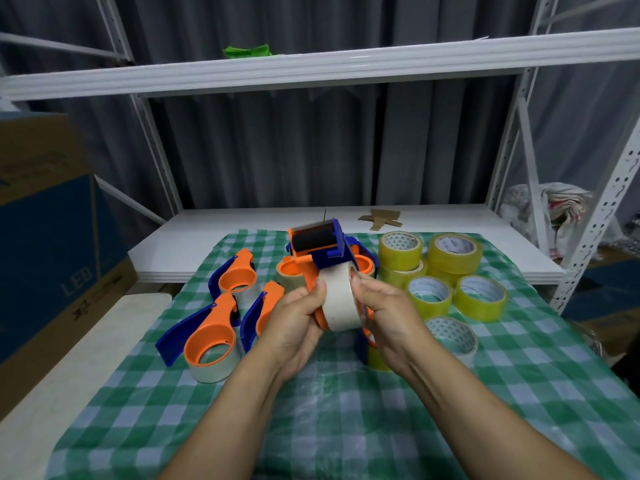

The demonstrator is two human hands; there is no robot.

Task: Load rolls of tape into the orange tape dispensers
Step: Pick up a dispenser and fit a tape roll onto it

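Both hands hold 1 orange-and-blue plastic tape dispenser [317, 258] above the green checked cloth [346, 410]: left hand [294, 323] grips its frame, right hand [384, 313] pinches the pale tape roll [341, 299] on it. Risk: a crooked roll may jam or slip off
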